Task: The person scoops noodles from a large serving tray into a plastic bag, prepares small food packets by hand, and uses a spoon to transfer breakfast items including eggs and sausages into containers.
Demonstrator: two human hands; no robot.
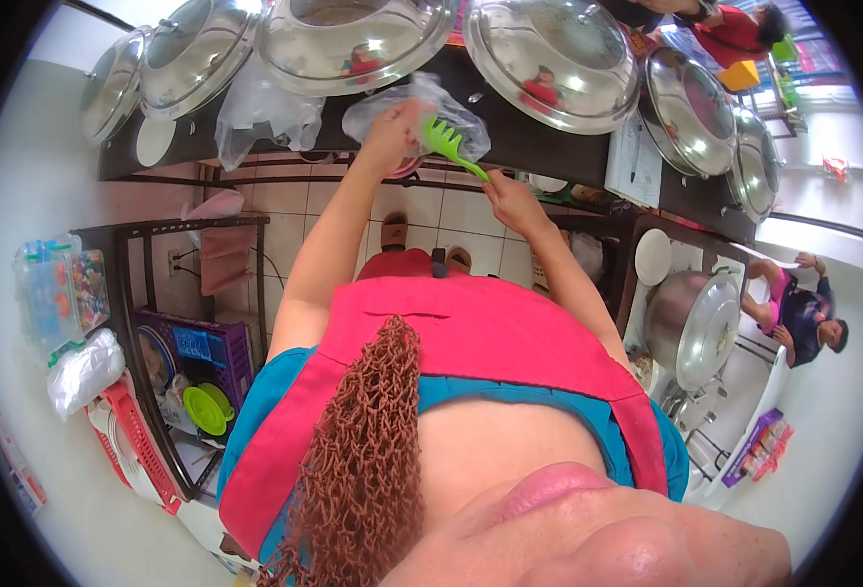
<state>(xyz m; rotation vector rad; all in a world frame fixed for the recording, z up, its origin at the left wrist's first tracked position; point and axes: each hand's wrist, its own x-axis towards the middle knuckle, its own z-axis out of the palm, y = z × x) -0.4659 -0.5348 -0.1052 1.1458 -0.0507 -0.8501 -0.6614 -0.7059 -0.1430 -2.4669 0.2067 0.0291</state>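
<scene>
At twelve o'clock we see a toothed green serving spoon, its head against a clear plastic bag by the edge of the dark tabletop. Near one o'clock our right hand pinches the handle's tip, probably so the fingers stay clear of the teeth. Our left hand is bunched at the bag, perhaps steadying it; blur means we cannot tell whether it grips. Domed lids arc from ten to two, seemingly spaced for easy reach, and paper lies near two.
</scene>
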